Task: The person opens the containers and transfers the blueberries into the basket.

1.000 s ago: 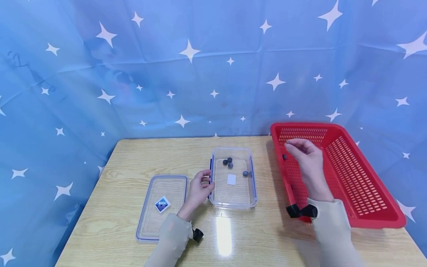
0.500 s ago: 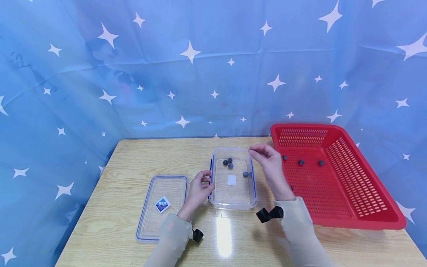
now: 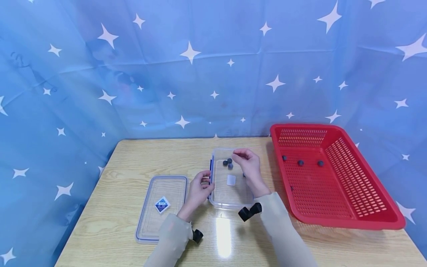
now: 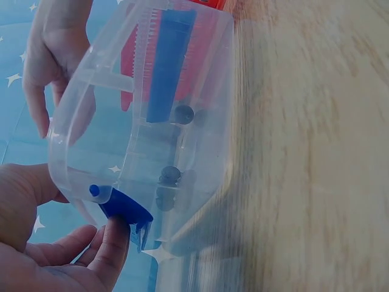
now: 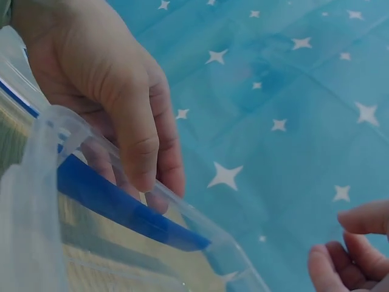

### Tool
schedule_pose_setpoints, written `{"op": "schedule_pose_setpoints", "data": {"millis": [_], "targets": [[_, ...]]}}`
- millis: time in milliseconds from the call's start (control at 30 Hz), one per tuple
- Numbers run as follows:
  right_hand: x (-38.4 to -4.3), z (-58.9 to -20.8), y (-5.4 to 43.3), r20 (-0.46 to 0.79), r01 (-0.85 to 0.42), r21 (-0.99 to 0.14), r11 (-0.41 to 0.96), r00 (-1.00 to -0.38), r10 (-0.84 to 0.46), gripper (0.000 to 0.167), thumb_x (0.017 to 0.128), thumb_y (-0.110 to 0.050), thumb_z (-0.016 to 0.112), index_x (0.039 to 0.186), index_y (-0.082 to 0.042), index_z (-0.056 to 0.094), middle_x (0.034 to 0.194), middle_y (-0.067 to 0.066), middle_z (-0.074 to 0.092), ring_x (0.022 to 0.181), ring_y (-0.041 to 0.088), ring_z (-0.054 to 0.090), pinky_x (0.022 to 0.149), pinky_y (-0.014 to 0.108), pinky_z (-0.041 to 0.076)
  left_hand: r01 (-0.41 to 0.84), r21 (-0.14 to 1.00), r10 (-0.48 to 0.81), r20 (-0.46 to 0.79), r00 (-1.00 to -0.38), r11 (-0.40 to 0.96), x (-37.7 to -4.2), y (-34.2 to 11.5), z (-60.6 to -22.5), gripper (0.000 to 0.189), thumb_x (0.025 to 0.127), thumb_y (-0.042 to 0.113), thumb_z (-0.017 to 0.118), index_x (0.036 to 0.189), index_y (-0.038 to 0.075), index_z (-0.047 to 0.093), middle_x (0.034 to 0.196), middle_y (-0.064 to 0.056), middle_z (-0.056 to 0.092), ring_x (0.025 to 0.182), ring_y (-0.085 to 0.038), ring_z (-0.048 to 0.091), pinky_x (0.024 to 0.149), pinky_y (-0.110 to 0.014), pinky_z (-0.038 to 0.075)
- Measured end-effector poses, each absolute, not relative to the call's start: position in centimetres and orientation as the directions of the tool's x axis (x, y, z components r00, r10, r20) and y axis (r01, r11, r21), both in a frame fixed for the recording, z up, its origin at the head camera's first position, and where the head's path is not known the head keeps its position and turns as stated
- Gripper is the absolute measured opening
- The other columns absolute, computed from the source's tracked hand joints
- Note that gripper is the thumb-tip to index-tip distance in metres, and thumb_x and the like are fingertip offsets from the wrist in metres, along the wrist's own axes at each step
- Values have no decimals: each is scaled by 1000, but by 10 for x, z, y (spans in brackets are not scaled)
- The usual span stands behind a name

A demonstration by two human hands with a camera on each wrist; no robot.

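A clear plastic food container (image 3: 238, 193) with blue side clips stands mid-table, its lid off. My left hand (image 3: 199, 189) grips its left wall at the rim, by the blue clip (image 4: 127, 210). Several blueberries (image 3: 230, 167) lie inside it, most grouped near the back and another by the right wall. Over the container hovers my right hand (image 3: 247, 167), fingers curled toward the thumb and pointing down; I cannot tell whether a berry is between the fingertips. In the right wrist view, the right fingers (image 5: 349, 261) enter at the lower right corner.
Flat on the table to the left lies the clear lid (image 3: 163, 230) with a blue seal and a blue label. At the right, a red perforated basket (image 3: 360, 220) holds several more blueberries (image 3: 301, 163). A starry blue curtain (image 3: 213, 74) hangs behind the wooden table (image 3: 126, 163).
My right hand has left the red basket and travelled leftward, past the container's right rim to above its inside. The left hand has kept its place at the left rim.
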State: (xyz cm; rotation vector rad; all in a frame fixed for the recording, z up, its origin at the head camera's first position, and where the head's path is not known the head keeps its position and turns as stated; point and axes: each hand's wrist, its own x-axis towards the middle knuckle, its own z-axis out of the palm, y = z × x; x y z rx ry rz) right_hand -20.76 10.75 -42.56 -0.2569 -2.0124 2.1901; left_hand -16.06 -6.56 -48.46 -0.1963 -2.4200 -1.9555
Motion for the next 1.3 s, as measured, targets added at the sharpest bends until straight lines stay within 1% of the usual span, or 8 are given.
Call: {"op": "schedule_pose_setpoints", "data": {"millis": [100, 200, 367, 533, 633, 900, 1100, 1300], "targets": [[-213, -427, 104, -40, 23, -997, -69, -967, 252, 19, 81, 2, 67, 99, 8, 63, 86, 4, 65, 73, 5, 58, 70, 16, 50, 114, 972, 83, 98, -992, 207, -161, -66, -485, 42, 81, -7, 61, 121, -12, 50, 115, -24, 56, 99, -34, 57, 82, -35, 55], [-219, -431, 101, -41, 31, -999, -40, -962, 269, 18, 81, 2, 66, 98, 8, 64, 87, 7, 64, 73, 5, 57, 68, 15, 48, 120, 971, 83, 105, -991, 207, -161, -66, -486, 41, 81, -7, 61, 121, -12, 50, 114, -24, 56, 99, -34, 57, 81, -35, 55], [-225, -440, 96, -61, 88, -992, 88, -959, 275, 18, 80, -1, 68, 96, 7, 66, 89, 8, 63, 77, 9, 55, 67, 15, 46, 119, 972, 84, 103, -991, 203, -162, -66, -487, 41, 81, -7, 62, 120, -12, 50, 114, -24, 56, 99, -34, 57, 81, -33, 55], [-229, -445, 95, -74, 131, -970, 203, -961, 266, 19, 80, -7, 68, 96, 3, 68, 92, 10, 64, 82, 17, 58, 71, 21, 46, 106, 973, 77, 92, -993, 206, -161, -65, -486, 41, 81, -6, 62, 120, -11, 51, 114, -23, 56, 99, -33, 57, 81, -31, 55], [-232, -445, 94, -79, 146, -961, 233, -959, 273, 17, 80, -9, 69, 95, 0, 69, 93, 11, 65, 82, 19, 58, 70, 24, 46, 119, 971, 75, 105, -992, 206, -161, -65, -486, 41, 80, -7, 62, 119, -12, 51, 114, -24, 56, 98, -34, 57, 80, -31, 55], [-241, -453, 94, -104, 189, -925, 328, -960, 261, 20, 81, -10, 69, 99, -1, 68, 93, 9, 65, 85, 20, 58, 70, 26, 45, 110, 975, 71, 97, -993, 195, -163, -66, -489, 41, 80, -7, 62, 119, -11, 52, 114, -24, 56, 99, -35, 57, 81, -34, 55], [-243, -456, 93, -118, 203, -914, 350, -961, 250, 21, 79, -9, 70, 99, -1, 68, 93, 11, 66, 84, 22, 58, 70, 27, 46, 119, 973, 72, 106, -992, 198, -162, -66, -489, 41, 80, -7, 62, 119, -12, 51, 114, -24, 56, 98, -34, 57, 79, -28, 55], [-246, -459, 96, -89, 185, -892, 412, -966, 241, 20, 77, -6, 71, 96, 0, 70, 89, 9, 66, 82, 21, 58, 71, 27, 46, 129, 972, 72, 117, -991, 196, -162, -66, -489, 41, 79, -7, 62, 118, -12, 52, 113, -24, 56, 97, -34, 58, 78, -29, 56]]}}
